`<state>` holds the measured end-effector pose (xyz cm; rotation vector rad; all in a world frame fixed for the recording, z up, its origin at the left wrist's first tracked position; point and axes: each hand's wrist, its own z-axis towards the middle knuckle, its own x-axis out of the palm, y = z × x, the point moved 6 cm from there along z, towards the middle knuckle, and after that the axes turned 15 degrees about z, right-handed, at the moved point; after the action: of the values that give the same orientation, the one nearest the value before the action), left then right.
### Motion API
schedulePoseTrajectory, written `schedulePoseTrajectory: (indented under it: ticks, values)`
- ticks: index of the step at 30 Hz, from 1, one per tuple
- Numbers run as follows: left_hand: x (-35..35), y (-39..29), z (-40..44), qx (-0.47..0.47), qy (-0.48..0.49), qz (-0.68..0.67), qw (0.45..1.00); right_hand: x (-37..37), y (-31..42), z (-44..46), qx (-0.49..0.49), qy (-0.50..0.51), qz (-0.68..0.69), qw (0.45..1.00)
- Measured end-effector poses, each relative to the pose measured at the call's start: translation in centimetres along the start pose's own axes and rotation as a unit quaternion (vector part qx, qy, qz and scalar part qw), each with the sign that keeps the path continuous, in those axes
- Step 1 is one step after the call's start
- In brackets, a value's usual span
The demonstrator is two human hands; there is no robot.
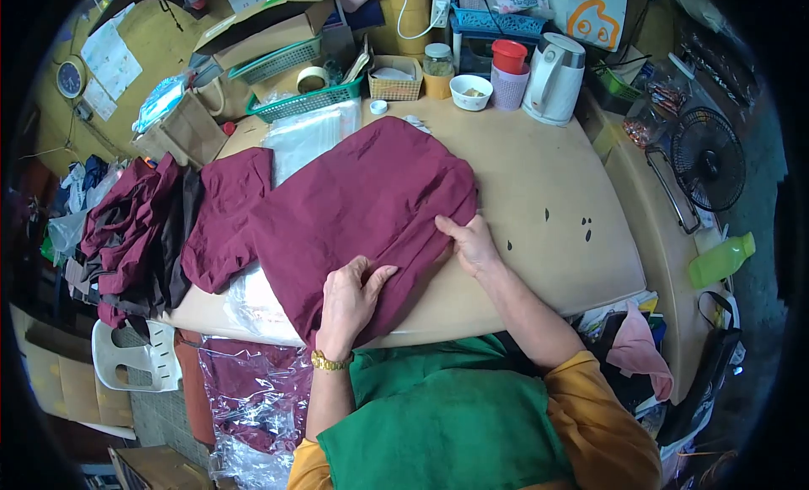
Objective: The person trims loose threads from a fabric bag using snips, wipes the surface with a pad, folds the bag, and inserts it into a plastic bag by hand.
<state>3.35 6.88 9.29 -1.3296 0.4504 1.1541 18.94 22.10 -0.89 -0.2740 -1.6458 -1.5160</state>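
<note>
A maroon garment (362,187) lies spread over the table in front of me, its near corner hanging over the front edge. My left hand (348,298), with a gold watch at the wrist, has its fingers curled on the near part of the cloth. At the right edge, my right hand (469,244) pinches the fabric, thumb on top and the other fingers mostly hidden beneath. A second maroon piece (227,212) rests just left of it. Clear plastic bags (312,140) show behind and under the garment.
Maroon and black garments (126,237) are heaped at the table's left end. Along the back stand a green basket (308,102), a white bowl (470,94) and a white kettle (556,79). Dark marks dot the tan tabletop (548,271). A plastic-wrapped maroon bundle (257,397) sits below the edge.
</note>
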Motion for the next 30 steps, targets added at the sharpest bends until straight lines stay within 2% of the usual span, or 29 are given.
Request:
schedulePoseTrajectory:
  ticks: [2,3,4,6,8,10,14,16,17,20,22,24,26,30]
  values:
    - [0.5,0.4,0.0,0.004,0.065,0.088,0.994,0.1,-0.3,-0.6,0.088,-0.019,0.063,0.994]
    - [0.7,0.3,-0.1,0.003,0.067,0.088,0.994,1.7,-0.1,-1.5,0.148,0.002,0.114,0.982]
    - [0.7,-0.1,0.0,0.013,0.044,0.072,0.996,2.2,-0.1,-2.2,0.148,0.004,0.113,0.982]
    - [1.1,-0.2,0.1,0.019,0.020,0.057,0.998,3.5,-2.0,-4.8,0.273,0.025,0.122,0.954]
    - [1.6,-0.4,0.0,0.051,-0.008,0.024,0.998,3.8,-2.9,-6.1,0.271,-0.010,0.101,0.957]
    - [1.5,-0.1,0.1,0.042,0.005,0.029,0.999,2.6,-3.5,-6.3,0.242,-0.003,0.001,0.970]
    - [1.9,0.8,0.1,0.018,0.023,0.020,0.999,3.0,-2.9,-6.9,0.198,-0.023,0.017,0.980]
    - [1.6,0.6,0.2,0.016,0.015,0.015,1.000,3.8,-3.0,-7.3,0.260,-0.028,0.106,0.959]
    - [1.5,0.5,0.2,0.022,0.026,0.016,0.999,3.3,-3.1,-7.2,0.261,-0.029,0.105,0.959]
    - [0.9,-0.1,0.2,0.033,0.042,0.021,0.998,1.6,-3.3,-6.5,0.224,-0.014,0.053,0.973]
    - [0.9,-0.3,0.2,0.039,0.045,0.023,0.998,2.3,-2.3,-6.0,0.175,-0.076,0.081,0.978]
    - [0.9,-0.3,0.3,0.032,0.018,0.055,0.998,3.6,-2.0,-6.8,0.178,-0.067,0.124,0.974]
    - [1.2,-0.1,0.3,0.038,0.019,0.040,0.998,4.6,-2.9,-7.9,0.219,0.008,0.028,0.975]
    - [1.6,-0.3,0.0,0.031,0.008,0.023,0.999,4.4,-2.8,-8.3,0.235,0.011,0.053,0.971]
